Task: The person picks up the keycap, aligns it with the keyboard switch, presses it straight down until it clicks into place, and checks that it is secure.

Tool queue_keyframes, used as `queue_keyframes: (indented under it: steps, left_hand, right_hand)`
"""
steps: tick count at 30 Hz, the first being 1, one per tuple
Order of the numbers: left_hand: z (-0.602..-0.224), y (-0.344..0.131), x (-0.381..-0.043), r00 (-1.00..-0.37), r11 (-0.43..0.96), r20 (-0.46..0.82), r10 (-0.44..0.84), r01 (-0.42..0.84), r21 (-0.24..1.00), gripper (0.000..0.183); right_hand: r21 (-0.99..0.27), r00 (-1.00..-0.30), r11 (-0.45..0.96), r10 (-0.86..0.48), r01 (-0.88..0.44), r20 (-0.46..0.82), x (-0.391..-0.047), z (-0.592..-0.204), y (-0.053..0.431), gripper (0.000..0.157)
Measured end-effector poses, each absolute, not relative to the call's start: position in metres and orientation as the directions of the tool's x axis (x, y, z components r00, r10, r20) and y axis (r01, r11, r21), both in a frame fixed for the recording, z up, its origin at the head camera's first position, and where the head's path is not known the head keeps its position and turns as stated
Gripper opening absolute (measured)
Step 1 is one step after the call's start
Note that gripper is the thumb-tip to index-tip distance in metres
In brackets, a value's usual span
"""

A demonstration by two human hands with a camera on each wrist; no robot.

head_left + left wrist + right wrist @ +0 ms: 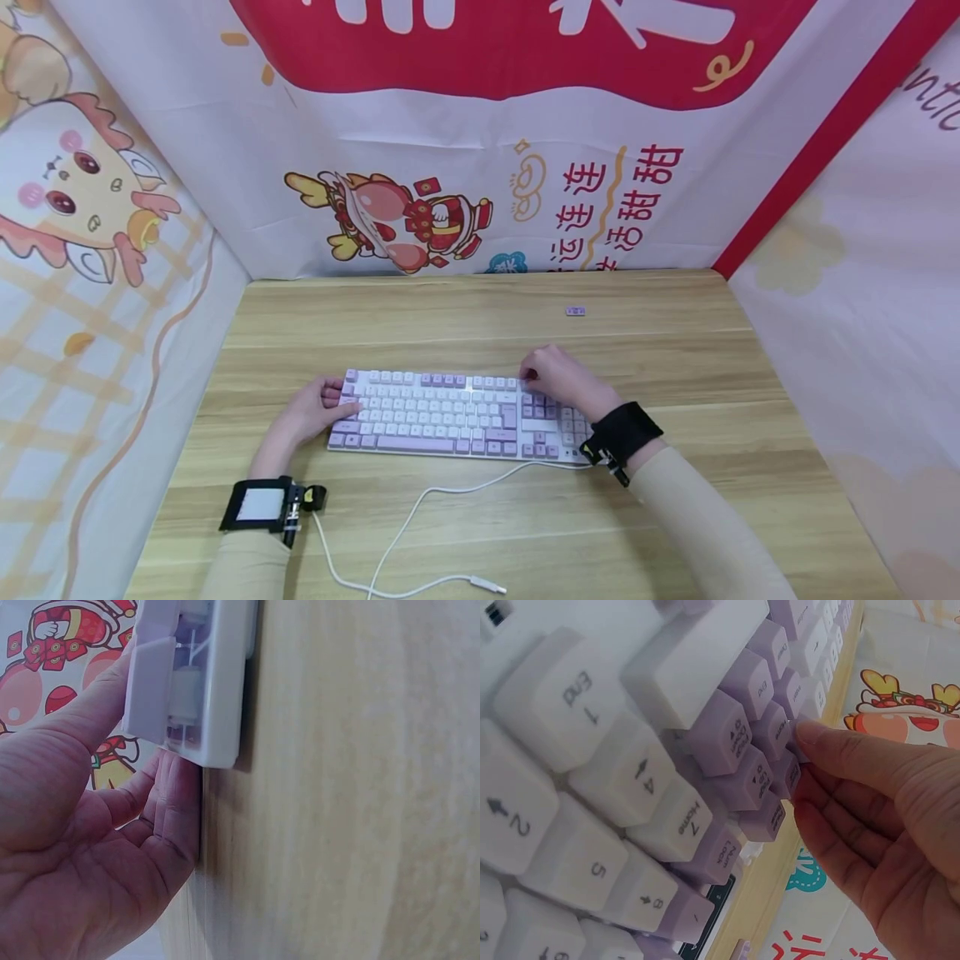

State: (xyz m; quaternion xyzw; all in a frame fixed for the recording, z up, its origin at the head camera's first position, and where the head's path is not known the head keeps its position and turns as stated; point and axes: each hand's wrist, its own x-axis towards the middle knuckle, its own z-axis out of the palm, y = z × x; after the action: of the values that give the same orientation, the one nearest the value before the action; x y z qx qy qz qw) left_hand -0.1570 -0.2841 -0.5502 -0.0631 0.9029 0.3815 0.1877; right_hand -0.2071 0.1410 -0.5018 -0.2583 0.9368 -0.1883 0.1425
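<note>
A white and purple keyboard lies flat on the wooden table, its long side facing the person. My left hand holds its left end, the thumb over the edge keys. In the left wrist view, the other fingers of the left hand lie beside and below the keyboard's corner. My right hand is at the far edge, above the navigation keys. In the right wrist view, the right hand pinches a purple keycap in the top row, mostly hidden by the thumb.
A small purple piece lies on the table behind the keyboard. A white cable loops across the front of the table and ends in a plug. Printed cloth hangs behind the table and on both sides.
</note>
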Motion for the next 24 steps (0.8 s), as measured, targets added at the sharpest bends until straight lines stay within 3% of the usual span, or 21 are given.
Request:
queue_keyframes:
  steps: [17, 24]
  left_hand:
    - [-0.548, -0.284, -0.156, -0.919, 0.708, -0.393, 0.032, -0.257, 0.658, 0.072]
    - [-0.548, -0.284, -0.155, -0.921, 0.711, -0.387, 0.034, -0.250, 0.657, 0.071]
  right_hand:
    - [-0.257, -0.867, 0.859, -0.483, -0.442, -0.122, -0.202, -0.503, 0.130, 0.006]
    - [-0.258, -0.873, 0.863, -0.474, -0.434, -0.116, -0.201, -0.507, 0.129, 0.008]
